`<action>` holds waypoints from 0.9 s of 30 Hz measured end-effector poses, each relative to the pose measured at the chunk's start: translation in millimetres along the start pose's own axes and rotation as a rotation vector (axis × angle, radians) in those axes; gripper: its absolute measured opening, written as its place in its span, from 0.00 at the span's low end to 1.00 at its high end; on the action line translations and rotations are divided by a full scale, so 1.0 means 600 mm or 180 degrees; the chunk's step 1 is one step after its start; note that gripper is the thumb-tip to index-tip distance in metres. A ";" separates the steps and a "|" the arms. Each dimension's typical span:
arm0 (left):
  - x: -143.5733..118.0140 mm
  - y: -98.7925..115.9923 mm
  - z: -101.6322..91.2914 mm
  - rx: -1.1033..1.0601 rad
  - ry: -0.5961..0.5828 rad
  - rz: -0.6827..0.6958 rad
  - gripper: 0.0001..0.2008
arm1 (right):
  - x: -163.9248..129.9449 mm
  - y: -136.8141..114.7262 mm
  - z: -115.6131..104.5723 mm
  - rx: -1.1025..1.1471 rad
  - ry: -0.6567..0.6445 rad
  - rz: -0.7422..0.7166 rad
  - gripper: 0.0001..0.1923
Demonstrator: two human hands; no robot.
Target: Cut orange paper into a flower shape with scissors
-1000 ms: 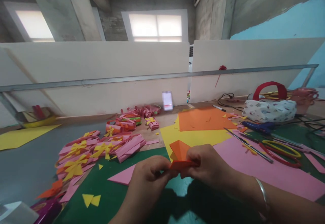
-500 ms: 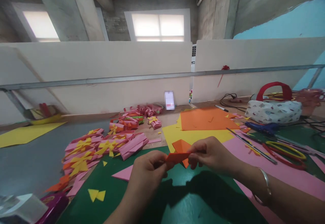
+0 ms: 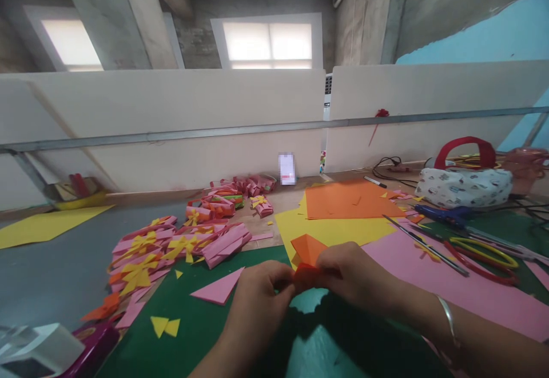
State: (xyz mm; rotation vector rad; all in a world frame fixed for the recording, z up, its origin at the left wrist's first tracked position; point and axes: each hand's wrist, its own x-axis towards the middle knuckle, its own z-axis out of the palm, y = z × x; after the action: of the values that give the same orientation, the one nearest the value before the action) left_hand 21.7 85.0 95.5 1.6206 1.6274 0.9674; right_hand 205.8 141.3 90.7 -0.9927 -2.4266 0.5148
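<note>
Both hands pinch a small folded orange paper piece [image 3: 309, 269] between them, just above the green cutting mat [image 3: 201, 332]. Left hand [image 3: 257, 303] grips its left end with thumb and fingers closed tight; right hand [image 3: 355, 275] clamps the right end, bangle [image 3: 448, 321] on that wrist. Pink triangle [image 3: 218, 289] lies on the mat just left of the hands, two yellow triangles [image 3: 166, 326] further left. Yellow sheet [image 3: 330, 229] and orange sheet [image 3: 347, 199] behind the hands. Pink sheet [image 3: 472, 286] to the right. Pile of pink bows with yellow ties [image 3: 171, 246] well left. Scissors [image 3: 480, 252] and a blue glue gun [image 3: 446, 215] far right.
</note>
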 end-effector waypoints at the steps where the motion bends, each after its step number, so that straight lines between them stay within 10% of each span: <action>1: -0.002 0.004 0.000 0.0128 -0.0006 0.0072 0.05 | -0.002 -0.002 0.002 0.0019 0.0001 -0.0040 0.13; 12: -0.002 0.017 0.002 -0.0185 -0.0816 -0.0569 0.08 | -0.008 -0.024 0.002 0.0563 -0.0201 -0.0244 0.11; 27: 0.015 0.000 -0.048 0.0053 -0.0328 -0.0550 0.07 | 0.013 0.019 -0.051 0.1697 -0.0795 0.0768 0.06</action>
State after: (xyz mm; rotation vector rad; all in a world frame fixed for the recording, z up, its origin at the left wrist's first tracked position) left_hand -3.2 92.1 110.9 1.4873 1.6771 0.7717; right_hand 223.8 159.7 111.9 -1.0258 -2.1854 1.3567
